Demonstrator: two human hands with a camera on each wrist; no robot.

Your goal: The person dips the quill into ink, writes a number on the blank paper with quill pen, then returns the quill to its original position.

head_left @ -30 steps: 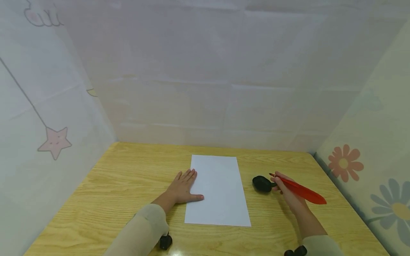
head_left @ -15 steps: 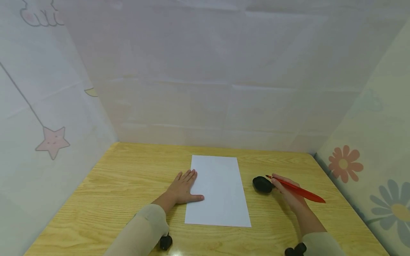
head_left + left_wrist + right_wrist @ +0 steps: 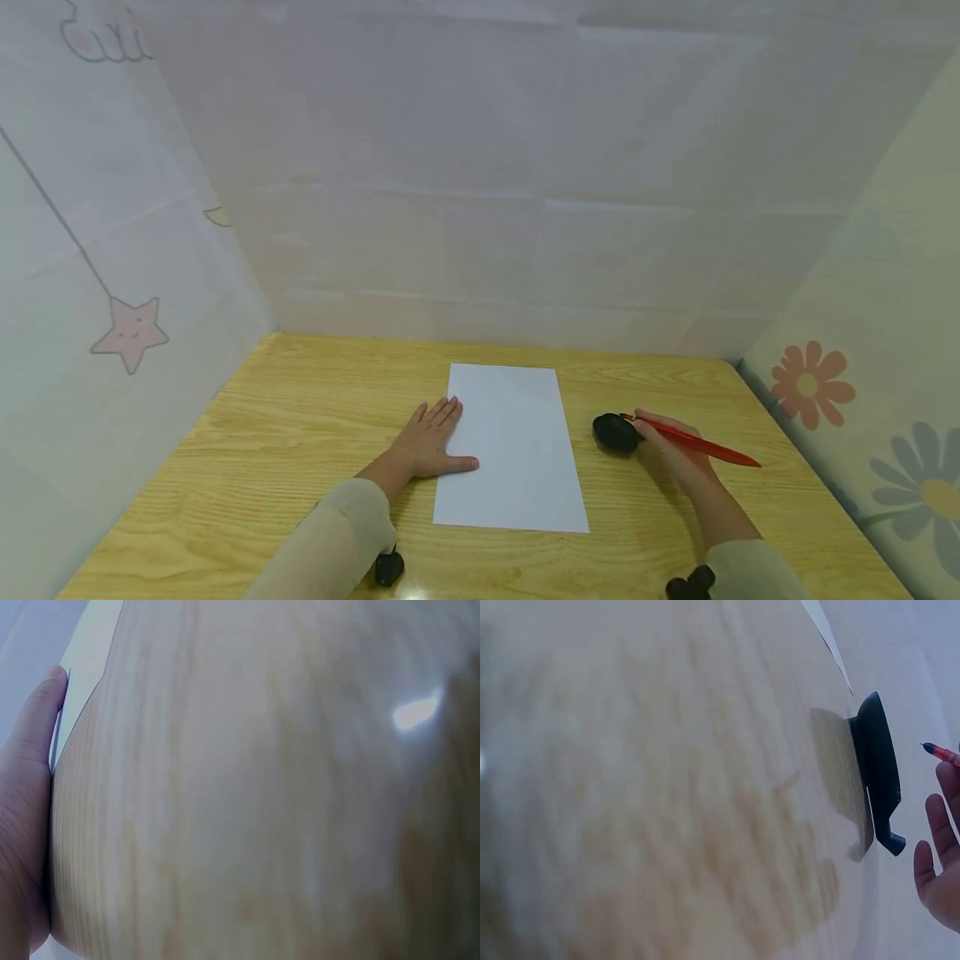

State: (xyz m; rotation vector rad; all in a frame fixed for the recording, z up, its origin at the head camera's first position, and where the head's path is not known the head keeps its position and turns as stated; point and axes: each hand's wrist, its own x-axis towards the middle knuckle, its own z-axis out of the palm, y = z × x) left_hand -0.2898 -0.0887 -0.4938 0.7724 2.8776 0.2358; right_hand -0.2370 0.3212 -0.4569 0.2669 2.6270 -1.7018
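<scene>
Feather pen [image 3: 720, 451]: red, gripped near its dark tip [image 3: 930, 748] by the right hand, the long vane passing back over the fingers and out to their right

Right hand [image 3: 675, 457]: thumb and forefinger pinched on the feather pen, the lower fingers loosely bent and slightly apart from one another, clear of the tabletop

Pen tip: just beyond the pinching fingertips, above the black dish and apart from it in the right wrist view

Dish [image 3: 615, 434]: black, oval, shallow, just left of the right fingertips and lower than them, its short handle [image 3: 891, 841] ending near the loosely bent fingers

Paper sheet [image 3: 517, 450]: white, blank, lying flat, to the right of the left fingers and well left of the right ones, beyond the dish

Left hand [image 3: 423, 446]: palm down, fingers straight and fanned apart, their tips at the left edge of the paper sheet, the thumb stretched out to the right and resting on it

Tabletop [image 3: 315, 408]: pale wood grain, under the left fingers and below the right ones

Sleeves [image 3: 330, 533]: beige, well behind the fingers of both hands, a black device [image 3: 388, 568] showing at each cuff

Backdrop [image 3: 480, 167]: creased pale cloth beyond all the fingers, a pink star [image 3: 131, 333] far left of the left fingers, a red flower [image 3: 812, 385] right of the right fingers
</scene>
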